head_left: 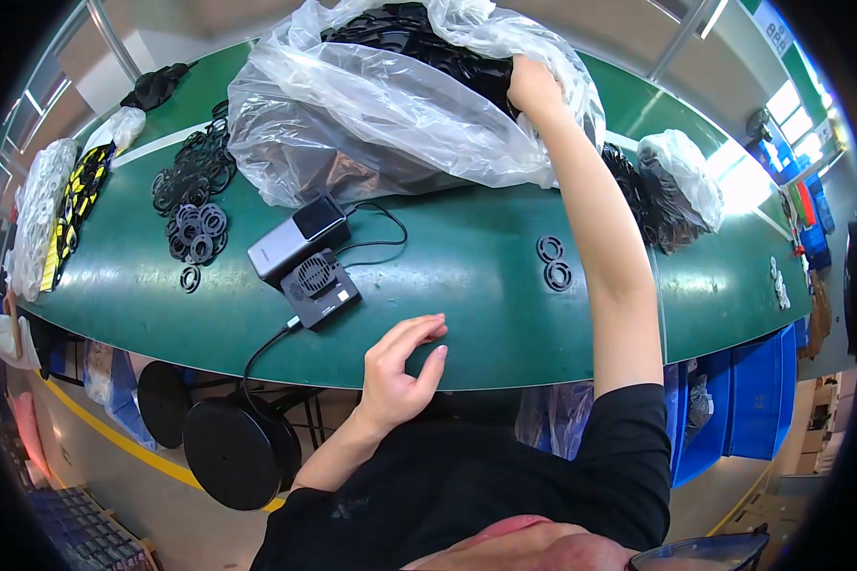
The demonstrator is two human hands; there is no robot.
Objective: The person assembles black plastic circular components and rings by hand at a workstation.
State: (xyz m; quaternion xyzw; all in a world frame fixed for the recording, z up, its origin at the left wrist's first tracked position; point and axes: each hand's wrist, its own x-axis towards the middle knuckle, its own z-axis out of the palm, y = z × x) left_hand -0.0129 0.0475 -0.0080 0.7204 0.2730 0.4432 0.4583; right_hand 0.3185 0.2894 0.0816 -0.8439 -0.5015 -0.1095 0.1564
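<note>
My right hand (535, 88) reaches into a large clear plastic bag (381, 124) at the back of the green table. Its fingers are hidden among glossy black parts (419, 38) piled inside, so their grip does not show. My left hand (402, 369) is at the table's front edge with nothing in it, the thumb apart from the loosely bent fingers. Two black rings (557, 276) lie on the table, left of my right forearm.
On the left are a pile of black rings (196, 233), tangled black parts (195, 167) and yellow-and-black pieces (84, 195). A grey power bank (290, 243) and a cabled black device (322, 290) sit mid-table. Another bag (681, 190) is at right; black stools (233, 452) stand below.
</note>
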